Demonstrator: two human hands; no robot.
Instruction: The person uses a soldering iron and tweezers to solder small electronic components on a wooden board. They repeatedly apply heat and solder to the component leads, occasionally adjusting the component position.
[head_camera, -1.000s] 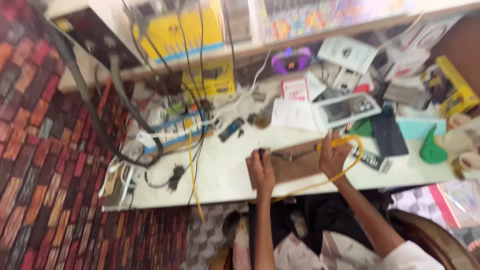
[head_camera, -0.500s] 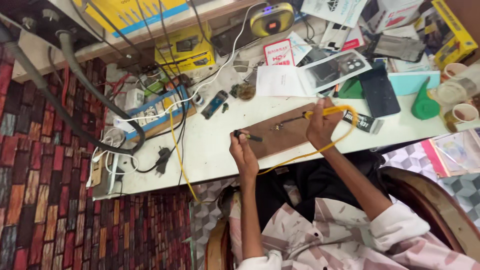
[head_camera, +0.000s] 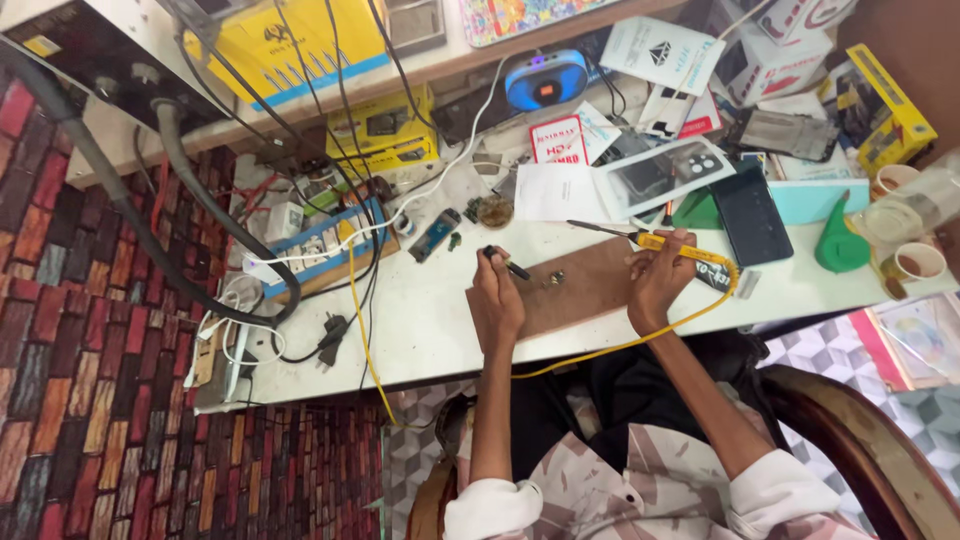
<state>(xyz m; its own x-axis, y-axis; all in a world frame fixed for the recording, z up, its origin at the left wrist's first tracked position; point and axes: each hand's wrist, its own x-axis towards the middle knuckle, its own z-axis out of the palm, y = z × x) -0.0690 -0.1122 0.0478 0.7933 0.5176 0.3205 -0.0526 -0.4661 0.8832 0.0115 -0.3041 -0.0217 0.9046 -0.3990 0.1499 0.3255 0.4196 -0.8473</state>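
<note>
Both hands are sitting lower on the brown board (head_camera: 580, 290) than 0.5 s ago. Right hand (head_camera: 655, 285) is gripping the yellow soldering iron (head_camera: 665, 244), tip angling left, cord trailing off the bench edge. Left hand (head_camera: 497, 300) is pinching a thin dark tool (head_camera: 505, 263) toward the small part (head_camera: 556, 278), too tiny to identify.

Bare white tabletop (head_camera: 420, 330) open at 8 o'clock of the left hand (head_camera: 497, 300), power strip (head_camera: 318, 245) and tangled cables (head_camera: 300, 330) crowding 10 o'clock, phone (head_camera: 751, 215), papers (head_camera: 557, 190) and boxes (head_camera: 385, 125) blocking 12 to 2 o'clock, yellow cord (head_camera: 640, 340) looping at 5 o'clock.
</note>
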